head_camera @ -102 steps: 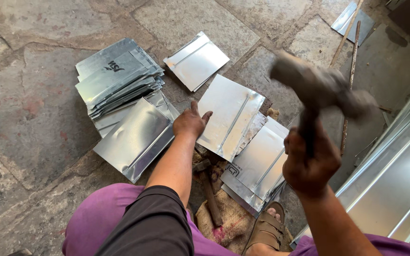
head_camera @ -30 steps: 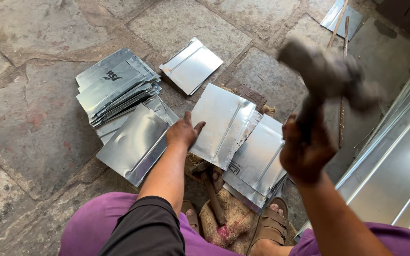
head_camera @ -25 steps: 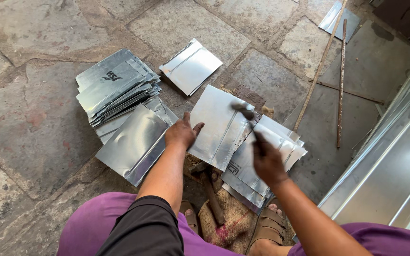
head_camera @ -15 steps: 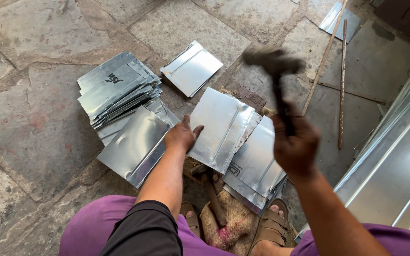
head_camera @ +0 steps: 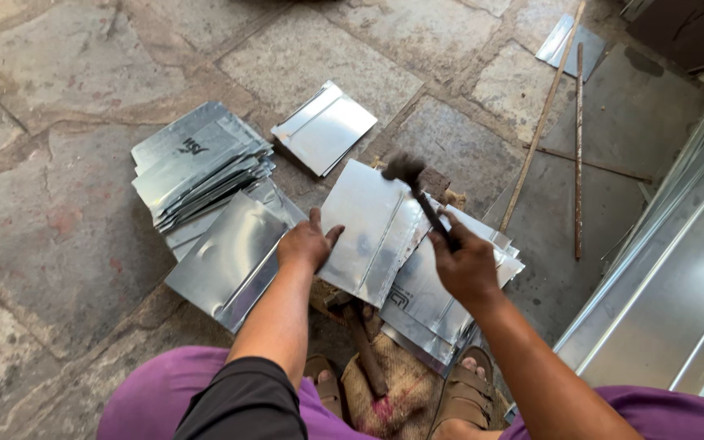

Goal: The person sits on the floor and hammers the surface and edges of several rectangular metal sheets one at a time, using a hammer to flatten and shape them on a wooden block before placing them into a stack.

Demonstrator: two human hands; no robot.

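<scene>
My left hand presses flat on the near edge of a shiny metal sheet that has a raised fold down its right side. My right hand grips the dark handle of a hammer. The hammer's head is down at the sheet's far edge, by the fold. Under the sheet's right side lies a small pile of similar sheets.
A stack of folded metal sheets sits to the left, another sheet beside my left wrist, one more further out. Long thin rods lie on the stone floor at right, large metal panels beyond. My sandalled feet are below.
The hammer was raised high, struck down, rose again, and is now down at the sheet's far edge. My left hand has stayed on the sheet.
</scene>
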